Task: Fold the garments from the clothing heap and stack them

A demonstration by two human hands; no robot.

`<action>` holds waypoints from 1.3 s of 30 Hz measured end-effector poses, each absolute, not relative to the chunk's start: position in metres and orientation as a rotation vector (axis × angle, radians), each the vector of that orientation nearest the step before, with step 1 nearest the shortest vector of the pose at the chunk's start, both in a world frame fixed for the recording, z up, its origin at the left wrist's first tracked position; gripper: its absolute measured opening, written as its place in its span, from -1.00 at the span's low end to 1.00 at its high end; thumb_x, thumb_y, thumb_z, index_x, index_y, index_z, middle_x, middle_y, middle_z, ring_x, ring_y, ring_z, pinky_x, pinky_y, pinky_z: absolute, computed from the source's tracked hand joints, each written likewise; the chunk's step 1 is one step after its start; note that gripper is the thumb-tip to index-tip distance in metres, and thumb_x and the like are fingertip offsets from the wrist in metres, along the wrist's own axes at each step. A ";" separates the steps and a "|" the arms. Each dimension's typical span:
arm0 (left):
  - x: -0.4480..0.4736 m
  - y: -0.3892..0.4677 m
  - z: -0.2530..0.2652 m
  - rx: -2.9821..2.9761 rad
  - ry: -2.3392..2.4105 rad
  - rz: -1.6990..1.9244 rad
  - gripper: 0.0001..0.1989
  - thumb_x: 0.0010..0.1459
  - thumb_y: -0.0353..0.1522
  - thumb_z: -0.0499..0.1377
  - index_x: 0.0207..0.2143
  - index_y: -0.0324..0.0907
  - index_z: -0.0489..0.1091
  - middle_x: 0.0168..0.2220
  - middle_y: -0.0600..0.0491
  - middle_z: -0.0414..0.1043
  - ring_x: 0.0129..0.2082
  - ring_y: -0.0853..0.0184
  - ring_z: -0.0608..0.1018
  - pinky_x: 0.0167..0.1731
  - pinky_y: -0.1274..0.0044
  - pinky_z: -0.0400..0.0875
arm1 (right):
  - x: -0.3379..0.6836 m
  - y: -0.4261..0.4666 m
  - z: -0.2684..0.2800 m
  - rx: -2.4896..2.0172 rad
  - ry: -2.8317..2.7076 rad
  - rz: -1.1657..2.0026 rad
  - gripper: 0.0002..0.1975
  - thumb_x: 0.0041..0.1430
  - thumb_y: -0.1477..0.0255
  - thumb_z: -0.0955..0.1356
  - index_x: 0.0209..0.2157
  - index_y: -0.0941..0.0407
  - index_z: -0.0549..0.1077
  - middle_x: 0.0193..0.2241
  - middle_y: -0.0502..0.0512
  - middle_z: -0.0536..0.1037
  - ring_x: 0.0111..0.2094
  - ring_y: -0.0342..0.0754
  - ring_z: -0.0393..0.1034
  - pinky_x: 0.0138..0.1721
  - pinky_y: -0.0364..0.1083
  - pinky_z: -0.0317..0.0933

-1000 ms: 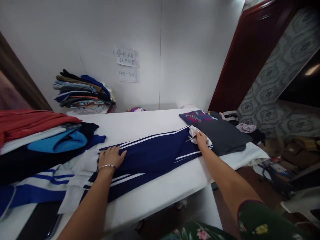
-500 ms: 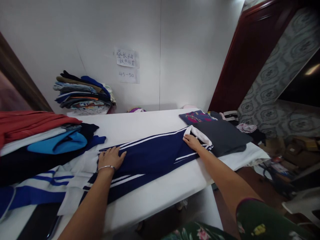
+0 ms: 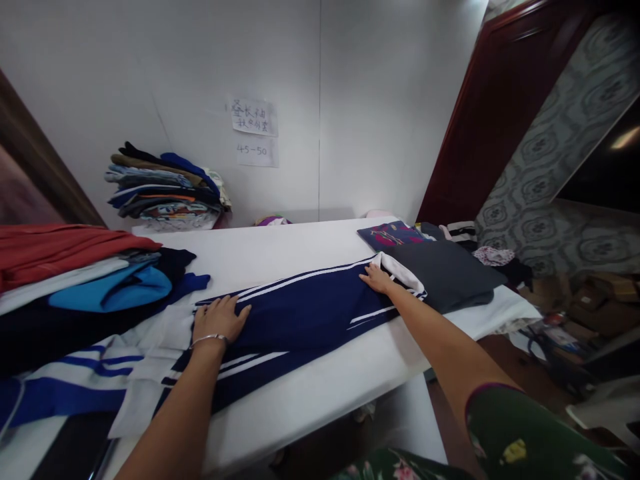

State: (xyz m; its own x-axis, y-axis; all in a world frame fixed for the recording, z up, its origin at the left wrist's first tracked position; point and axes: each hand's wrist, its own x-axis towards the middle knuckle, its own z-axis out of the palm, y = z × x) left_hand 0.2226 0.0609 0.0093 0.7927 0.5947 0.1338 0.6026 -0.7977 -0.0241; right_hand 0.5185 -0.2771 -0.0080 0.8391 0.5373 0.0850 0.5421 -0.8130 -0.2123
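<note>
A navy jacket [image 3: 300, 307] with white stripes lies stretched across the white table, a white-lined opening at its right end. My left hand [image 3: 220, 319] rests flat on the jacket's left part, fingers slightly spread. Near the white-lined end, my right hand [image 3: 376, 277] lies on the fabric with its fingers stretched out. Neither hand grips the cloth. White and bright-blue striped fabric [image 3: 85, 380] extends left of my left wrist; where it meets the navy cloth is partly hidden by my arm.
Loose clothes with a red garment [image 3: 75, 250] on top are heaped at left. A stack of folded clothes [image 3: 167, 187] stands by the wall. Folded dark grey cloth [image 3: 445, 273] lies right of the jacket on the white table [image 3: 320, 373]. A black flat object [image 3: 75, 447] is at near left.
My right hand has slid slightly left and up over the navy cloth, away from the white-lined opening. My left hand stays in nearly the same place.
</note>
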 end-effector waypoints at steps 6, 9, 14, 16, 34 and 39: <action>0.223 0.066 0.005 -2.906 -0.968 -0.197 -0.40 0.20 -0.07 -0.13 0.13 -0.20 0.31 0.21 -0.11 0.24 0.22 0.11 0.22 0.17 0.26 0.01 | 0.510 -0.274 -0.006 -2.814 -0.849 0.026 -0.44 0.29 0.13 0.16 0.18 0.17 0.24 0.25 0.31 0.14 0.27 0.14 0.00 0.14 0.13 0.04; 0.223 0.064 0.008 -2.911 -0.954 -0.162 -0.40 0.20 -0.07 -0.13 0.14 -0.20 0.30 0.21 -0.10 0.23 0.22 0.12 0.22 0.17 0.27 0.02 | 0.503 -0.290 0.008 -2.796 -0.889 -0.101 -0.49 0.33 0.23 0.14 0.20 0.19 0.21 0.22 0.27 0.23 0.23 0.04 0.07 0.15 -0.01 0.03; 0.223 0.061 0.011 -2.919 -0.965 -0.179 -0.43 0.19 -0.09 -0.11 0.12 -0.17 0.32 0.20 -0.09 0.24 0.21 0.12 0.23 0.17 0.26 0.03 | 0.500 -0.335 0.031 -2.906 -0.762 -0.329 -0.66 0.23 0.48 0.21 0.00 0.22 0.43 0.02 0.33 0.42 0.08 0.13 0.23 0.08 0.03 0.08; 0.223 0.060 0.011 -2.912 -0.963 -0.208 -0.43 0.18 -0.09 -0.10 0.11 -0.17 0.33 0.19 -0.09 0.26 0.20 0.12 0.25 0.16 0.26 0.03 | 0.500 -0.347 0.035 -2.984 -0.691 -0.351 -0.71 0.18 0.50 0.25 -0.11 0.23 0.49 -0.09 0.39 0.46 0.02 0.19 0.27 0.01 0.06 0.13; 0.222 0.061 0.009 -2.942 -0.942 -0.245 -0.41 0.19 -0.08 -0.12 0.11 -0.19 0.33 0.18 -0.12 0.28 0.19 0.11 0.25 0.15 0.26 0.04 | 0.513 -0.318 0.025 -3.197 -0.601 -0.269 -0.73 0.22 0.53 0.22 -0.22 0.24 0.54 -0.18 0.45 0.50 -0.05 0.19 0.34 -0.10 0.07 0.16; 0.223 0.062 0.007 -2.947 -0.926 -0.273 -0.41 0.18 -0.08 -0.12 0.09 -0.24 0.35 0.15 -0.13 0.30 0.17 0.10 0.28 0.13 0.26 0.07 | 0.513 -0.321 0.030 -3.161 -0.574 -0.229 -0.76 0.20 0.53 0.27 -0.14 0.24 0.49 -0.10 0.42 0.46 -0.03 0.14 0.35 -0.07 -0.01 0.16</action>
